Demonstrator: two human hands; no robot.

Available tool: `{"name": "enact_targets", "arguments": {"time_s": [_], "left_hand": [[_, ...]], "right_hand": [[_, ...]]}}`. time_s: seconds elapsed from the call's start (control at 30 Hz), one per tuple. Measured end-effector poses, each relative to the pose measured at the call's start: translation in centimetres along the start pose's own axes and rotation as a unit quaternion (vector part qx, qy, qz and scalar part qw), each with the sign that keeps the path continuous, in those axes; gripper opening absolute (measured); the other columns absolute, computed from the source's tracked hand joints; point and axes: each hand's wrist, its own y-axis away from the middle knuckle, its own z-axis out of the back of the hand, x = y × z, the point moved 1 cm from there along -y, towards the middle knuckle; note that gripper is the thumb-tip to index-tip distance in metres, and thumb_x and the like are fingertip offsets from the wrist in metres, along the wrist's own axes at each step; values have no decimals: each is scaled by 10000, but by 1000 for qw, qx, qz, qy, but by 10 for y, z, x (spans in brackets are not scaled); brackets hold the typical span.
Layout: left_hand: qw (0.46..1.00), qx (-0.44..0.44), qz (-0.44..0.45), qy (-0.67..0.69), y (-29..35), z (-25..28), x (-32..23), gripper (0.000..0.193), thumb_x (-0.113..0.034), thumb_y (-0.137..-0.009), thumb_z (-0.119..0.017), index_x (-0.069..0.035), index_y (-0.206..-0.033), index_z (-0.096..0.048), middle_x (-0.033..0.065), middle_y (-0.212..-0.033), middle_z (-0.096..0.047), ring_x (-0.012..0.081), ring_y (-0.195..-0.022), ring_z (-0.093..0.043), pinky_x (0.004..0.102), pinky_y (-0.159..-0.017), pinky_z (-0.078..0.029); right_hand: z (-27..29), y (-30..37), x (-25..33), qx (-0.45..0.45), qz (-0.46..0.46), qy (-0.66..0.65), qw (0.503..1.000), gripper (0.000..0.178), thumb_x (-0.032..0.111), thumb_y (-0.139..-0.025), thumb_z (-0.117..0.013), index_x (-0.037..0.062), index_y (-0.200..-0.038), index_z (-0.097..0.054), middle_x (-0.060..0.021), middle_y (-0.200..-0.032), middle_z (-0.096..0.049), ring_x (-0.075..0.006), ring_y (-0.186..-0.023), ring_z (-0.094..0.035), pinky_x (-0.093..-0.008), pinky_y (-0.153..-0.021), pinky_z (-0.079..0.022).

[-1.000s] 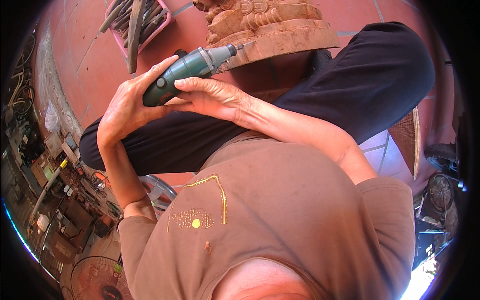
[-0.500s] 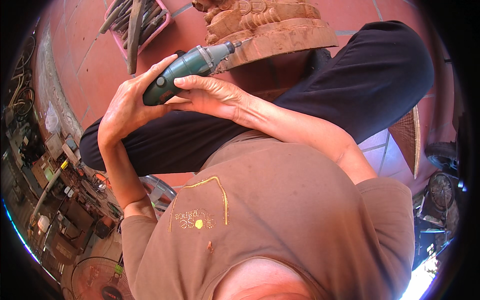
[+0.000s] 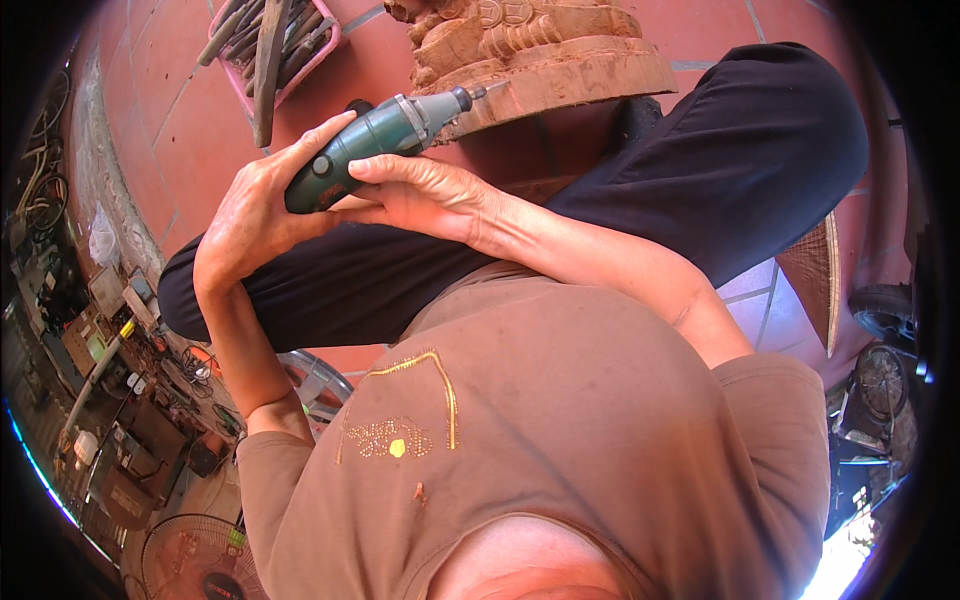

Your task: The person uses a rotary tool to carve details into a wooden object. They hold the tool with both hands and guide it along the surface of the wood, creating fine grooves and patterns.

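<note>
A dark green rotary tool point(image 3: 378, 135) with a grey nose lies slanted across my two hands, its thin bit pointing up and to the right. Around its rear body curls my left hand point(image 3: 245, 205), thumb below and fingers over the far side. My right hand point(image 3: 425, 195) supports it from the near side, its thumb resting on the casing and its other fingers partly hidden underneath. Just beyond the bit stands a carved wooden piece point(image 3: 570, 85) with a thick rounded base. Whether the bit touches that base I cannot tell.
A pink basket point(image 3: 325, 50) of wooden-handled tools sits on the red tiled floor at the far left. My dark-trousered legs point(image 3: 730, 150) are folded around the work. Clutter lines the left edge, with a standing fan point(image 3: 200, 560) low down. A brown pointed panel point(image 3: 812, 275) lies at right.
Almost nothing differs. The tool and its bit have shifted very slightly, with both hands keeping the same grip.
</note>
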Motion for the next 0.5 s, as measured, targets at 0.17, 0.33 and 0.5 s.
{"name": "enact_targets", "arguments": {"time_s": [0.17, 0.33, 0.5], "left_hand": [[1000, 14, 10, 0, 0, 1, 1, 910, -46, -670, -747, -88, -1546, -505, 251, -1239, -691, 409, -1112, -700, 429, -985, -529], [1000, 8, -1, 5, 0, -1, 2, 913, -47, -664, -743, -89, -1544, -507, 252, -1231, -694, 411, -1097, -702, 432, -981, -528], [1000, 15, 3, 10, 1, -2, 0, 913, -45, -666, -745, -103, -1546, -510, 246, -1236, -694, 404, -1094, -704, 430, -977, -529]], "right_hand": [[4, 0, -2, -1, -4, -1, 1000, 474, 166, -971, -765, 29, -1380, -570, -139, -1374, -655, -319, -1356, -586, -507, -1228, -389], [3, 3, -3, -7, -11, -3, 1000, 474, 163, -972, -763, 36, -1383, -565, -140, -1373, -654, -311, -1347, -586, -497, -1227, -392], [4, 5, -6, -5, -8, -8, 1000, 468, 157, -968, -768, 43, -1375, -567, -137, -1364, -652, -298, -1320, -594, -490, -1224, -396]]}}
